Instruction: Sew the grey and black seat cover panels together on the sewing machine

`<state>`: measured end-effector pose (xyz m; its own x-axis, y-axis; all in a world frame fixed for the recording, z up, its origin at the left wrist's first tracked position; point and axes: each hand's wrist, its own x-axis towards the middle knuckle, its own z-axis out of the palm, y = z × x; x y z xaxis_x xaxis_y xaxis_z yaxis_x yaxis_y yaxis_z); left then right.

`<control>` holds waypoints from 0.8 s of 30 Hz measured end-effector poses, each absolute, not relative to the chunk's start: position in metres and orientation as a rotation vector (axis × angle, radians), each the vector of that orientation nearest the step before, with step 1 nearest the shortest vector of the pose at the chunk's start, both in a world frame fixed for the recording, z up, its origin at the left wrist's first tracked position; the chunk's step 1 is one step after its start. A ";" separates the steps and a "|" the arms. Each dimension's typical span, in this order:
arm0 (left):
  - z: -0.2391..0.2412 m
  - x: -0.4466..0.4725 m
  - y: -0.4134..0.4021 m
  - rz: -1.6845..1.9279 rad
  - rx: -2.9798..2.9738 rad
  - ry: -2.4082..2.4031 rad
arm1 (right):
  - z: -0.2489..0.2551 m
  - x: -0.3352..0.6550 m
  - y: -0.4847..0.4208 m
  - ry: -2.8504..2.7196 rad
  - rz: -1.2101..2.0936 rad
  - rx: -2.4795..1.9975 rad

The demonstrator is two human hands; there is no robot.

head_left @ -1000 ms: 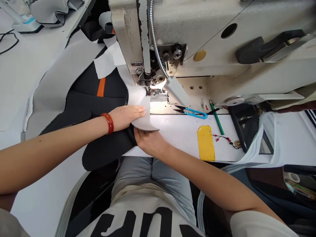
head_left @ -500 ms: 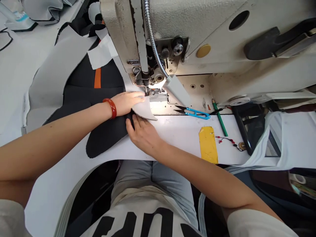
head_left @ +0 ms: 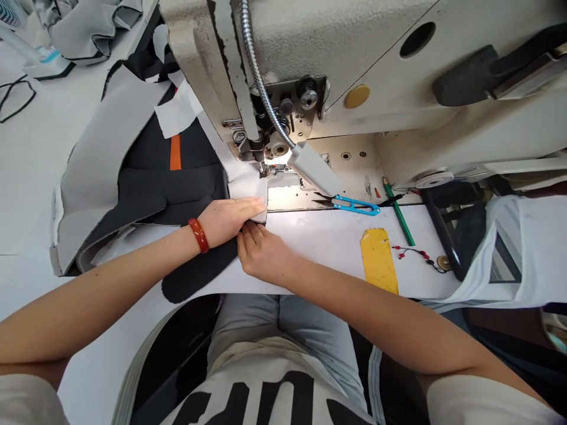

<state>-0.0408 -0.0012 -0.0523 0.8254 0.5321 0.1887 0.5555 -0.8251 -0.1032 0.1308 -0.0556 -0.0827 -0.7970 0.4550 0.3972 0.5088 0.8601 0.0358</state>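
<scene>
A light grey fabric strip [head_left: 245, 180] runs under the needle of the sewing machine [head_left: 261, 168], its near end by my hands. My left hand [head_left: 230, 219], with a red bangle at the wrist, lies on that strip with its fingers stretched out flat. Close beside it, my right hand [head_left: 263, 252] has its fingers curled together at the near edge of the fabric, pinching it. Black padded fabric [head_left: 201, 271] spreads beneath and to the left of my left hand. My right fingertips are partly hidden in the layers.
Blue thread snips [head_left: 357, 205], a green pencil [head_left: 401, 218], a yellow piece [head_left: 380, 260] and a beaded string [head_left: 416, 254] lie to the right. A white lamp head [head_left: 314, 168] hangs by the needle. Grey fabric panels [head_left: 95, 156] spread on the left.
Both hands have come nearer the table's front edge. The strip's loose pointed end is now folded or squared under my left fingers. My right hand has gone from flatter to pinching.
</scene>
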 end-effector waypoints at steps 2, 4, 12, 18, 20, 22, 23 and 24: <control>-0.059 -0.045 0.000 -0.246 -2.870 -0.881 | -0.086 0.128 -0.058 -2.605 -0.235 -0.712; -0.062 -0.044 0.005 -0.235 -2.908 -0.906 | -0.087 0.128 -0.054 -2.614 -0.197 -0.727; -0.062 -0.037 0.040 -0.094 -2.748 -0.999 | -0.080 0.133 -0.020 -2.770 0.049 -0.855; -0.049 -0.040 0.040 0.078 -2.770 -0.736 | -0.086 0.130 -0.023 -2.682 -0.188 -0.918; -0.050 -0.045 0.038 -0.046 -2.802 -0.720 | -0.088 0.129 -0.023 -2.678 -0.220 -0.922; -0.055 -0.049 0.039 -0.129 -2.788 -0.788 | -0.089 0.128 -0.021 -2.686 -0.207 -0.967; -0.058 -0.050 0.040 -0.138 -2.782 -0.838 | -0.088 0.126 -0.020 -2.689 -0.197 -0.998; -0.061 -0.050 0.042 -0.138 -2.783 -0.886 | -0.086 0.125 -0.017 -2.693 -0.185 -1.027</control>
<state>-0.0501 0.0422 -0.0614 0.8141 0.5597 0.1546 0.5802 -0.7949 -0.1774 0.1250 -0.0173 -0.0865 -0.7192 0.6366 0.2784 0.6686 0.7431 0.0282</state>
